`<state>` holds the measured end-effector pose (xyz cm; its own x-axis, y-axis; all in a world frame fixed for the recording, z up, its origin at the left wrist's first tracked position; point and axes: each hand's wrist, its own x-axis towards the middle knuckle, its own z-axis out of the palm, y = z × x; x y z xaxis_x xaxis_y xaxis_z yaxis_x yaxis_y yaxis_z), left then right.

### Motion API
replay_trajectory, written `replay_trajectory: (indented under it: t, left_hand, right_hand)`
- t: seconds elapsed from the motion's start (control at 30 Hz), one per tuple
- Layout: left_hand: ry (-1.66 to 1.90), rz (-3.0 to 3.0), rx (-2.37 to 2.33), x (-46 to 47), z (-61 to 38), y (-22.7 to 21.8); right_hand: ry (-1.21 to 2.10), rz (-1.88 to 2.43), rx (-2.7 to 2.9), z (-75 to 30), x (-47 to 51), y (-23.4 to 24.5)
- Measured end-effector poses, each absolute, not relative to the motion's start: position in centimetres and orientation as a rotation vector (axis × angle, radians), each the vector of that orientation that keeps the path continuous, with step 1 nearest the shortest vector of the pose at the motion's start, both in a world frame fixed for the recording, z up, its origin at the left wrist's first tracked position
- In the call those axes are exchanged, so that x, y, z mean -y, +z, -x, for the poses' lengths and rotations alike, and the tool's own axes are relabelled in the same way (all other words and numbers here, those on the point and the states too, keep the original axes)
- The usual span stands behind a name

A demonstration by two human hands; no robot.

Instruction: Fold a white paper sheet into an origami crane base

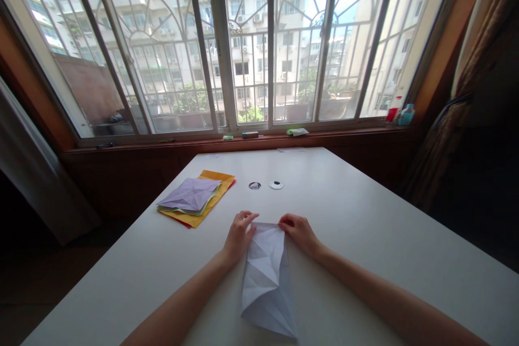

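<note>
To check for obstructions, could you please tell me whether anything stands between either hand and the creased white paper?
Nothing visible does: the left hand and right hand both touch the far end of the creased white paper. The coloured paper stack lies off to the left, and two round discs lie beyond the hands.

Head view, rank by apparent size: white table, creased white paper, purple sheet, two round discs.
Largest to smallest:
1. White table
2. Creased white paper
3. Purple sheet
4. Left disc and right disc: too alike to rank.
</note>
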<state>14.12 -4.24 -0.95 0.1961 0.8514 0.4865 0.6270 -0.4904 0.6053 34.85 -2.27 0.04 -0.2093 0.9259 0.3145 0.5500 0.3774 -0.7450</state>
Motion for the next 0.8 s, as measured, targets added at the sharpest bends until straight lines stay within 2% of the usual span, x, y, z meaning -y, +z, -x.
replay_trajectory:
  t: [0.2,0.53,0.8]
  left_hand:
    - [0.881,-2.45,-1.306,4.8,-14.5,-0.7]
    - [0.465,-2.594,-1.417,4.9,-13.9,-0.6]
    - [0.375,-2.751,-1.25,5.4,-14.6,-0.5]
  right_hand:
    - [0.584,1.323,1.897,-35.3,1.8,-0.1]
    - [0.501,1.378,1.922,-35.9,0.6,-0.4]
    - [0.446,1.379,1.997,-36.1,0.3,-0.7]
